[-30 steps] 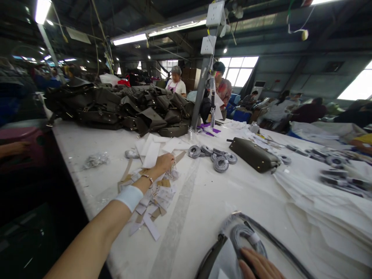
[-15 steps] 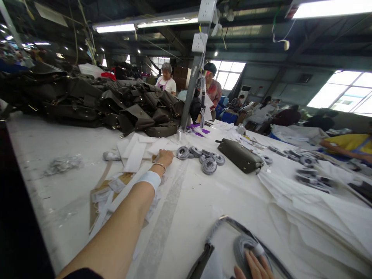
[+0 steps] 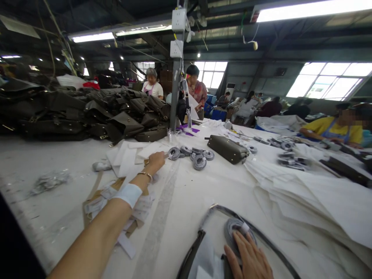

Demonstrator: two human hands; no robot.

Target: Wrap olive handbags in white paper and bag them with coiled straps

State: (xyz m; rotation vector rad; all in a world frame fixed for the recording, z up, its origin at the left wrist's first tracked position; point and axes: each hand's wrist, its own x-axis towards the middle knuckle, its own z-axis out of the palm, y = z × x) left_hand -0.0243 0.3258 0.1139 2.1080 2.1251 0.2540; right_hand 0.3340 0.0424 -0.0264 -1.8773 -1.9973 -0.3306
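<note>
My left hand point(image 3: 156, 161) reaches far out over the table with its fingers curled closed. It is beside a wrapped grey strap coil point(image 3: 174, 153), at the edge of some white sheets point(image 3: 124, 155). Whatever its fingers hold is hidden. My right hand point(image 3: 250, 255) lies with stretched fingers at the bottom, touching another grey strap coil point(image 3: 232, 230) with a pale band. That coil sits inside the loop of a dark wrapped handle point(image 3: 261, 228). The handle belongs to a dark bag point(image 3: 192, 252), only partly in view, with white paper on it.
A large heap of dark olive bags point(image 3: 87, 112) covers the back left. Several strap coils point(image 3: 199, 162) and an olive bag point(image 3: 228, 149) lie mid-table. White sheets point(image 3: 314, 201) spread at right. A post with sockets point(image 3: 175, 85) rises at the back. Other people work beyond.
My view has turned to the right and more of my right hand shows. My left hand stays near the coils, fingers closed. My right hand remains on its coil.
</note>
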